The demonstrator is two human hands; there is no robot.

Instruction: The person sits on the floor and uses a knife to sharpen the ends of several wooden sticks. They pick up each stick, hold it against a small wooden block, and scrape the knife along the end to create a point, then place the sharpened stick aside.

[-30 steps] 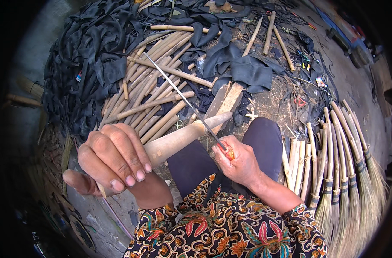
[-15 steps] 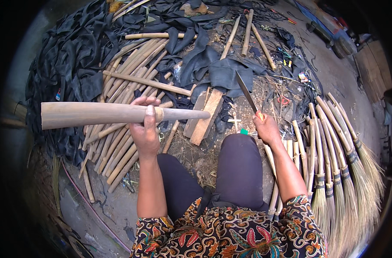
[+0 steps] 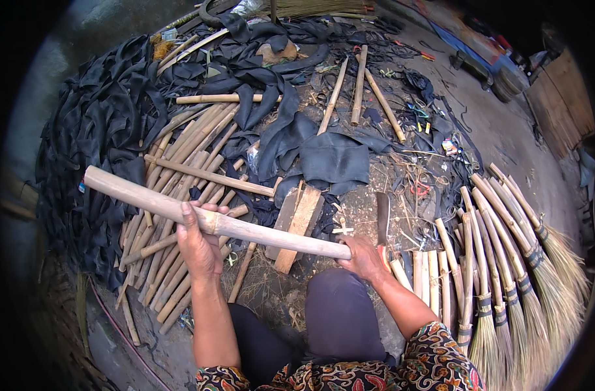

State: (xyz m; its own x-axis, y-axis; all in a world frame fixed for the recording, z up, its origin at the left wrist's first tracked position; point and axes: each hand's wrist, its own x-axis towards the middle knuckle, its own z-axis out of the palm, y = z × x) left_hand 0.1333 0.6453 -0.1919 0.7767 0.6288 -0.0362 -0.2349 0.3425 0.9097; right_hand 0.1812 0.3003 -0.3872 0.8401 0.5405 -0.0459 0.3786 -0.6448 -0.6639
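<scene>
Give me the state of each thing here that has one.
Bamboo pole, held up, slanting
Left hand, closed around the pole
Right hand, at the pole's right end, grip unclear
Knife, blade bare, pointing away
Bamboo sticks, lying in a pile
Black strips, loose, heaped
Brooms, bound at the necks

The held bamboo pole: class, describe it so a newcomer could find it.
From the heap of black strips at left, go right to the piled bamboo sticks. Nearer, the left hand grips a pale bamboo pole, one end at the right hand. Unlike the sticks, it is held up.
</scene>
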